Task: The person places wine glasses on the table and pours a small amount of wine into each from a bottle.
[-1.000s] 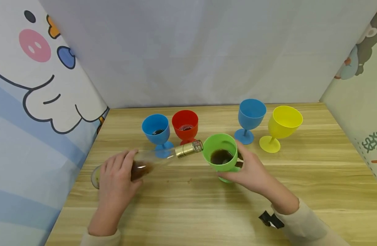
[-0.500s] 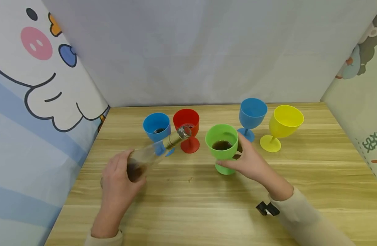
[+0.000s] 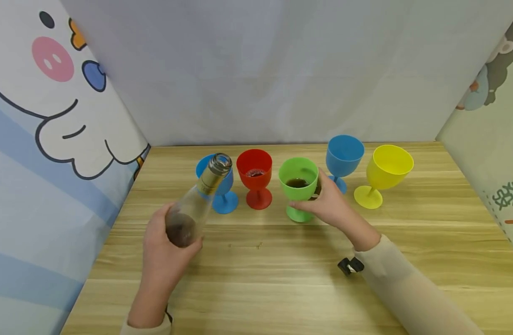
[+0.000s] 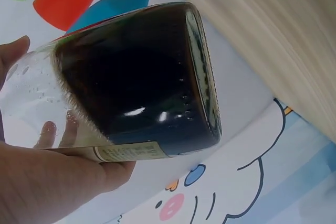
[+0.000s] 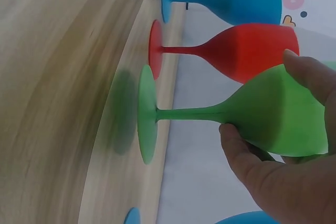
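Observation:
The left hand point(image 3: 166, 260) grips a clear glass bottle point(image 3: 193, 209), its neck leaning up and right in front of a blue goblet point(image 3: 225, 203). Dark liquid fills the bottle's base end in the left wrist view point(image 4: 126, 77). The right hand point(image 3: 333, 204) holds a green goblet point(image 3: 299, 193) by its bowl, upright, with dark liquid inside. In the right wrist view the fingers of the right hand point(image 5: 294, 171) wrap the green bowl point(image 5: 278, 114), and its foot stands off the table. A red goblet point(image 3: 254, 179) holding some liquid stands just left of the green one.
At the back right stand a second blue goblet point(image 3: 345, 156) and a yellow goblet point(image 3: 389, 168). A small black object point(image 3: 350, 266) is by the right sleeve. A grey wall point(image 3: 289, 70) rises behind the wooden table point(image 3: 256, 288).
The bottle has tilted up and its neck has swung left, away from the green goblet. The right hand has moved the green goblet back, level with the red one.

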Action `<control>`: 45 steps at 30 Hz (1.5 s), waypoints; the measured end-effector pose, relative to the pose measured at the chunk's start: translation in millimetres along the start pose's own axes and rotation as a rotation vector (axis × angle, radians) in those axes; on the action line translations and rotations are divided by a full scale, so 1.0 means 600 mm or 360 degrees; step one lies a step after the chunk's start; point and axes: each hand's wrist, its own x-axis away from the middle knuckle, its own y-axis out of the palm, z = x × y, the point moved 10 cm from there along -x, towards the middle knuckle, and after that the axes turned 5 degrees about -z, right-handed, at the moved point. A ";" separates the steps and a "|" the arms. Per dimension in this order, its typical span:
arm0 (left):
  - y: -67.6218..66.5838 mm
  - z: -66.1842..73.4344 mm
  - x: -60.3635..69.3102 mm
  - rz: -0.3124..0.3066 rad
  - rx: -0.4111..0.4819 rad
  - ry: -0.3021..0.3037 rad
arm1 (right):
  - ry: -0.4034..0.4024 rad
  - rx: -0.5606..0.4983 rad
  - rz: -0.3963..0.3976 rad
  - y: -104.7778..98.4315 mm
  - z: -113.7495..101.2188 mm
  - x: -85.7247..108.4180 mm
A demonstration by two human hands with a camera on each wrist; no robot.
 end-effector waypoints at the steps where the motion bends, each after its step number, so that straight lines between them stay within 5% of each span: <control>1: 0.000 -0.001 0.000 -0.0006 0.0028 -0.0030 | 0.0005 0.0009 0.0005 0.000 0.002 -0.004; 10: 0.007 -0.023 0.012 -0.0080 0.0306 -0.0349 | 0.0070 -0.0009 0.0054 0.001 0.018 -0.036; 29: 0.006 -0.016 0.018 -0.0115 0.0376 -0.0340 | 0.0040 -0.0197 0.0016 0.013 -0.002 -0.056; 37: 0.009 -0.018 0.020 -0.0120 0.0370 -0.0332 | 0.0261 -0.0079 -0.0012 0.011 0.067 -0.045; 45: 0.006 -0.021 0.025 -0.0102 0.0403 -0.0308 | 0.0342 0.0028 -0.0090 0.007 0.079 -0.008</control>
